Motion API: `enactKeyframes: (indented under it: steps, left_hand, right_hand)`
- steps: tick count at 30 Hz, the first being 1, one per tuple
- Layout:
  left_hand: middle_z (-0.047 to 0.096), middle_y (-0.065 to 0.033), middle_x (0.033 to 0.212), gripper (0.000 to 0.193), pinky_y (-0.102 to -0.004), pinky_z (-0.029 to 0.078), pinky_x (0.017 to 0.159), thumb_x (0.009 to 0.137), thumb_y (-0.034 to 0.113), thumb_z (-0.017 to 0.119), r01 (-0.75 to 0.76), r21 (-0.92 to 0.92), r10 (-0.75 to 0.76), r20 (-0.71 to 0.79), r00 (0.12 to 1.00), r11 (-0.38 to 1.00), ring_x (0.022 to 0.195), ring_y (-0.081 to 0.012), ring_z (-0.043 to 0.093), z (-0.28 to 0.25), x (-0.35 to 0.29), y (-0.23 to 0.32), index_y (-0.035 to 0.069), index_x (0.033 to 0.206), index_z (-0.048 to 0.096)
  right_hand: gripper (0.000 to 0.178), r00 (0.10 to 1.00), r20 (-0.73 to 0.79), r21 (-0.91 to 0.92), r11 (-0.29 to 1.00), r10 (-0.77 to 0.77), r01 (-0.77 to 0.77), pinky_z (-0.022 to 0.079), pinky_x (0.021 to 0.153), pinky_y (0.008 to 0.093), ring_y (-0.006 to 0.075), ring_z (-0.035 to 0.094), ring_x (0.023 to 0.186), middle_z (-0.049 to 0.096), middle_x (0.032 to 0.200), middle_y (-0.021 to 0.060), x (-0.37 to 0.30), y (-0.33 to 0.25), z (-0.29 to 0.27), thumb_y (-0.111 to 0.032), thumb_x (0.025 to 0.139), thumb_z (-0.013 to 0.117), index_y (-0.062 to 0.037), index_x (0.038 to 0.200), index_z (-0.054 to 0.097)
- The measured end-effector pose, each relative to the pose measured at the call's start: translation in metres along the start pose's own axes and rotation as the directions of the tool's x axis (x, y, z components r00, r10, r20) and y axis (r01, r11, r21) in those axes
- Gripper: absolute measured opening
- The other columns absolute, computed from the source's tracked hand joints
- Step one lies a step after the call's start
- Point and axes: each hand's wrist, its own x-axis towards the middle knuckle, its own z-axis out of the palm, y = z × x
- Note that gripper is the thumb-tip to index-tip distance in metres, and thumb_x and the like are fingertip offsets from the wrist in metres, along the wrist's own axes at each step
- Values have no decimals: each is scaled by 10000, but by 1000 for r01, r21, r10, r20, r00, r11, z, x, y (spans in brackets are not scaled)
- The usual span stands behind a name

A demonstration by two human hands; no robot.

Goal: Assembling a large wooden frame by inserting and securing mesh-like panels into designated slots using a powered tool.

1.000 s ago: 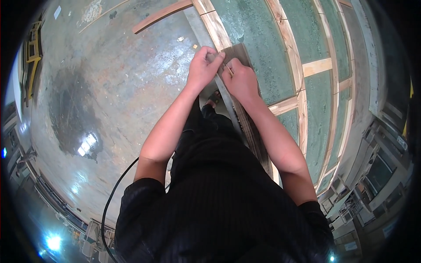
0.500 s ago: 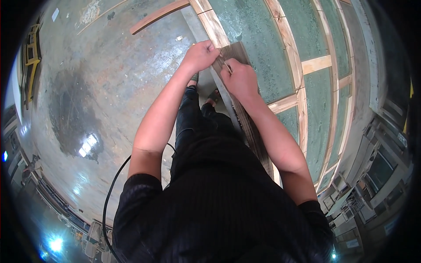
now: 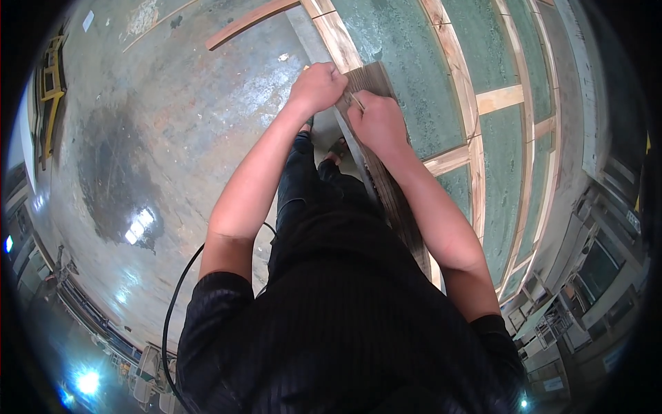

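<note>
Both hands on the dark wood-grain plank (image 3: 386, 186), which stands on edge along the timber frame (image 3: 476, 159). Left hand (image 3: 318, 86) in a closed grip over its top corner. Right hand (image 3: 378, 123) closed on the plank's edge, pinching something thin; can't make out what. Plank's lower end is hidden behind the torso. Black cable (image 3: 169, 310) on the concrete floor (image 3: 138, 138), cut off below.
</note>
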Motion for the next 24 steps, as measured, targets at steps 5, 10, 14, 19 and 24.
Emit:
enactKeyframes:
  steps: [5, 10, 14, 19, 24]
  left_hand:
    - [742, -240, 982, 323, -497, 564, 881, 913, 317, 625, -6, 39, 7, -22, 1000, 999, 979, -429, 717, 6, -6, 6, 10, 940, 723]
    - [704, -264, 1100, 362, -511, 546, 940, 943, 318, 595, 11, 87, -3, -99, 995, 996, 1074, -448, 681, 8, -9, 10, -18, 1013, 709]
    - [704, -272, 1079, 370, -514, 542, 943, 943, 319, 591, -15, 28, 17, -92, 996, 999, 1061, -456, 679, 10, -4, 8, -27, 999, 708]
    - [698, -282, 1061, 353, -525, 538, 918, 925, 301, 604, -78, 31, 82, -177, 981, 996, 1014, -470, 675, 14, -9, 13, -41, 933, 688]
    - [692, -274, 1003, 337, -527, 536, 874, 909, 291, 628, -107, 3, 106, -210, 972, 994, 961, -468, 670, 12, -17, 18, -43, 869, 652]
  right_hand:
    - [125, 1000, 12, -5, 1000, 3, -3, 551, 666, 555, 465, 674, 712, 674, 730, 239, 6, -2, 0, -136, 868, 696, -22, 824, 671]
    - [131, 1000, 27, -14, 1000, -7, 8, 550, 662, 544, 463, 675, 712, 680, 742, 236, -13, 5, -8, -134, 867, 704, -15, 822, 674]
    - [125, 1000, 10, 57, 998, -14, 14, 554, 669, 530, 457, 679, 721, 686, 760, 232, -21, 8, -15, -146, 863, 708, -21, 873, 713]
    - [132, 999, 50, 15, 1000, -10, 9, 555, 683, 533, 456, 683, 746, 690, 784, 235, -25, 6, -27, -150, 863, 705, -28, 906, 732]
    - [132, 999, 47, 34, 999, 8, -10, 551, 697, 544, 468, 677, 766, 685, 795, 244, -24, 9, -37, -146, 860, 697, -17, 887, 712]
